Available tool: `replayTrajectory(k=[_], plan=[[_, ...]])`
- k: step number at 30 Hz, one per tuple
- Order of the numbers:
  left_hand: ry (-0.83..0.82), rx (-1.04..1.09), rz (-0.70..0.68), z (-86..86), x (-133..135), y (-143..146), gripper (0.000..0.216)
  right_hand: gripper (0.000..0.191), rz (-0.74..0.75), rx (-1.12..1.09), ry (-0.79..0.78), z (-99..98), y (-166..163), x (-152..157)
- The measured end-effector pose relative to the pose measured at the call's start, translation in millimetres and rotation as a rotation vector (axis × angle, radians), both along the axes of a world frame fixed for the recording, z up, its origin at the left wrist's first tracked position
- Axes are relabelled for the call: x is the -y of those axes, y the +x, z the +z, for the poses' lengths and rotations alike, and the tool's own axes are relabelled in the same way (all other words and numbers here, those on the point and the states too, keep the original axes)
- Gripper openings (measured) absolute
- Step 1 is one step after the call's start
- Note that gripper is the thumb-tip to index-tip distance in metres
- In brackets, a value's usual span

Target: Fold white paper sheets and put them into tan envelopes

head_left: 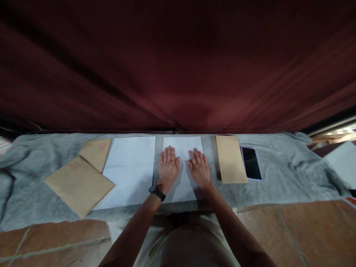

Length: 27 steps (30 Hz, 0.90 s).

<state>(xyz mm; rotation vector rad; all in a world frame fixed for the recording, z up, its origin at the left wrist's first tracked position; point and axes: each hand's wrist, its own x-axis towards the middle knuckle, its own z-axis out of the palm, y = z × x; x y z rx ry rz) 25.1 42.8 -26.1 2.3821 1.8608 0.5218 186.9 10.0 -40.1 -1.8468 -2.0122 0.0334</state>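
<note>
Both hands lie flat, palms down, on a narrow white sheet of paper (182, 144) in the middle of the grey-cloth table (278, 174). My left hand (168, 167) has its fingers stretched out and together; a black band (157, 193) is on that wrist. My right hand (199, 168) rests beside it, fingers extended, holding nothing. A wider white sheet (128, 170) lies just left of my left hand. A stack of brown envelopes (230, 158) sits just right of my right hand.
Two brown envelopes (79, 183) overlap at the left, partly on the wide sheet. A dark phone (250, 163) lies screen up right of the stack. A dark red curtain (178, 63) hangs behind the table. Tiled floor shows below, and white paper (343, 161) at the far right.
</note>
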Motion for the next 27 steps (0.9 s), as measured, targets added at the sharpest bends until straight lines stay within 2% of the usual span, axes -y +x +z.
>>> replayTrajectory(k=[5, 9, 14, 22, 27], plan=[[-0.041, -0.001, -0.179, 9.0, -30.5, 39.1, 0.057, 0.053, -0.016, 0.036, -0.01, -2.6, -0.6, -1.0], [-0.078, -0.016, -0.181, 3.6, -53.5, 56.0, 0.058, 0.054, -0.006, 0.035, -0.015, -5.7, -0.3, -2.2], [-0.039, -0.025, -0.108, -5.7, -57.3, 31.8, 0.061, 0.051, -0.015, 0.003, 0.006, -3.8, -0.8, -2.3], [-0.01, -0.047, -0.029, -6.4, -27.1, -8.1, 0.062, 0.051, -0.016, -0.015, -0.002, 0.7, 0.0, -0.4], [-0.012, -0.042, -0.024, -5.6, -21.0, -10.9, 0.061, 0.051, 0.009, -0.03, -0.038, 9.8, -5.6, -29.5]])
